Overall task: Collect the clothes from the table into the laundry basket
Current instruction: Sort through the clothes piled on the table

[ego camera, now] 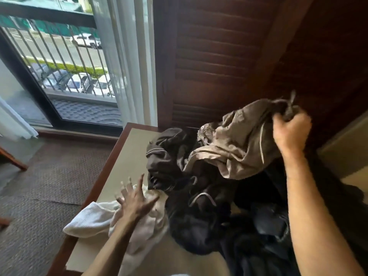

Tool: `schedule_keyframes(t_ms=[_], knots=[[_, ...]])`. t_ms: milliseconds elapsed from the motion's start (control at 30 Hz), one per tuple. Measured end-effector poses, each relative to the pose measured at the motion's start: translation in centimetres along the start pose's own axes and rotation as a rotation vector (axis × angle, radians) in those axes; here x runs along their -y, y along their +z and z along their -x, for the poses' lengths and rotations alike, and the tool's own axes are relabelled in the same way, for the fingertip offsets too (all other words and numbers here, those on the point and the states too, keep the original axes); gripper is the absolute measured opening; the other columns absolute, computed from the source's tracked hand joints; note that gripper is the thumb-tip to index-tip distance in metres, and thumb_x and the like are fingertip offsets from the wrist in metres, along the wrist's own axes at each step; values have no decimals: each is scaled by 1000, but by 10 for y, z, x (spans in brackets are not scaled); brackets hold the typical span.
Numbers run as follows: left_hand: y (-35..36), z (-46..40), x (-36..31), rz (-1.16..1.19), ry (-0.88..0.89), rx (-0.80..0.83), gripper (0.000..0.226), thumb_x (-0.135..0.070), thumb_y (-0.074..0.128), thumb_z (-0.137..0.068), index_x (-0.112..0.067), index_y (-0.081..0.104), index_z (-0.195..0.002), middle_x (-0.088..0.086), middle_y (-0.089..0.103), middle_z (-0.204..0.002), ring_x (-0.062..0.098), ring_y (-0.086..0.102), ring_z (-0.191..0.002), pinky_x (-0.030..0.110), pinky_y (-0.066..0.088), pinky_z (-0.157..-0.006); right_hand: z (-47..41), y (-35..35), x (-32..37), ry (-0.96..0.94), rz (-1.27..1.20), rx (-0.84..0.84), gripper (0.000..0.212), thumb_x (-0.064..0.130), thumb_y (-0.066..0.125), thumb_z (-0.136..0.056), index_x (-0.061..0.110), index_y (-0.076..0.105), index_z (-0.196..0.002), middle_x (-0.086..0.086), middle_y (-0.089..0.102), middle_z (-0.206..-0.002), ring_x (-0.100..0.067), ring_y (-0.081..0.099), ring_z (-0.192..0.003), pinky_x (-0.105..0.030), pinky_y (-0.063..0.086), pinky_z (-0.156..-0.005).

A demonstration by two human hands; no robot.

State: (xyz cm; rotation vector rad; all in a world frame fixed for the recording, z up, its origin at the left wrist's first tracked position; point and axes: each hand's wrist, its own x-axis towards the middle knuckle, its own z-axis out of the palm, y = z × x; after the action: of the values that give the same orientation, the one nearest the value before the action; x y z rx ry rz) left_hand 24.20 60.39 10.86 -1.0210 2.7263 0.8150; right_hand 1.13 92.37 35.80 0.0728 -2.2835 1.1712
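A heap of dark clothes [191,206] lies on the beige table [127,156] with a wooden rim. My right hand [290,132] is raised at the right, shut on a grey-brown garment [237,144] that hangs from it over the heap. My left hand [135,198] lies with spread fingers on a white garment [99,220] at the table's left edge; part of that cloth droops over the rim. No laundry basket is in view.
A dark wooden louvred wall [219,56] stands behind the table. To the left are white curtains [129,56], a glass balcony door [59,76] and brown carpet [49,186]. A wooden furniture leg [14,160] shows at the far left.
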Motion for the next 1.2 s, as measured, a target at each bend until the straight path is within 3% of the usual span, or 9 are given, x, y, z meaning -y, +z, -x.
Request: schedule_keyframes(t_ms=[100,167,300,433,567,833,967,1100,1200], knots=[[-25,-30,-43,163,72,-15,112,-73,68,-72,-36,9,-160,17,7,-168,40,10,-154,62,10,-120,63,29,-50,188,205,488,55,40,76,-81,17,56,-127,-12,64,-129,-33,59,-122,-43,46,-102],[-28,-48,-67,121,112,-13,111,-70,71,-74,-40,7,-159,17,6,-168,42,12,-152,61,13,-120,112,52,-69,143,215,709,75,47,75,-78,26,45,-144,-11,49,-149,-31,47,-137,-45,38,-113],[-18,-89,-84,205,79,119,117,-56,84,-71,-45,7,-158,17,2,-166,48,17,-149,62,21,-119,184,77,-70,-63,426,930,83,66,64,-78,49,28,-151,-13,1,-168,-36,4,-154,-53,15,-124],[13,-101,-83,428,7,156,109,-32,93,-68,-26,29,-157,24,44,-146,40,47,-133,42,41,-111,226,96,-84,-180,570,1147,110,75,67,-69,60,-5,-150,-7,-31,-163,-39,-19,-152,-63,6,-122],[17,-105,-73,416,64,204,96,-22,90,-70,-25,42,-152,12,62,-134,32,58,-124,34,46,-103,223,121,-124,-196,800,1185,123,71,73,-68,61,-24,-143,-13,-6,-167,-47,-15,-150,-76,4,-114],[-7,-94,-14,534,95,186,86,-36,85,-54,-46,57,-134,-3,72,-120,15,67,-112,40,54,-100,108,197,-159,-171,825,1176,119,63,80,-68,52,-1,-155,-12,-4,-167,-47,-10,-150,-68,13,-118],[-40,-60,-35,612,127,243,76,-25,89,-56,-50,62,-123,-7,73,-112,14,70,-105,37,57,-95,83,226,-166,-114,833,1184,118,59,82,-68,48,5,-156,-16,-6,-166,-48,-8,-151,-65,13,-119],[-57,-15,-86,691,309,463,69,-4,88,-67,-33,65,-126,-1,74,-108,20,70,-104,33,56,-92,75,215,-151,58,476,1209,95,40,85,-71,31,38,-153,-17,42,-155,-33,37,-145,-40,35,-116],[-62,14,-110,734,443,649,65,1,85,-74,-17,62,-132,9,71,-116,31,67,-111,43,53,-98,82,185,-127,141,161,1002,55,37,81,-79,20,67,-129,-8,70,-127,-23,63,-122,-37,48,-105]])
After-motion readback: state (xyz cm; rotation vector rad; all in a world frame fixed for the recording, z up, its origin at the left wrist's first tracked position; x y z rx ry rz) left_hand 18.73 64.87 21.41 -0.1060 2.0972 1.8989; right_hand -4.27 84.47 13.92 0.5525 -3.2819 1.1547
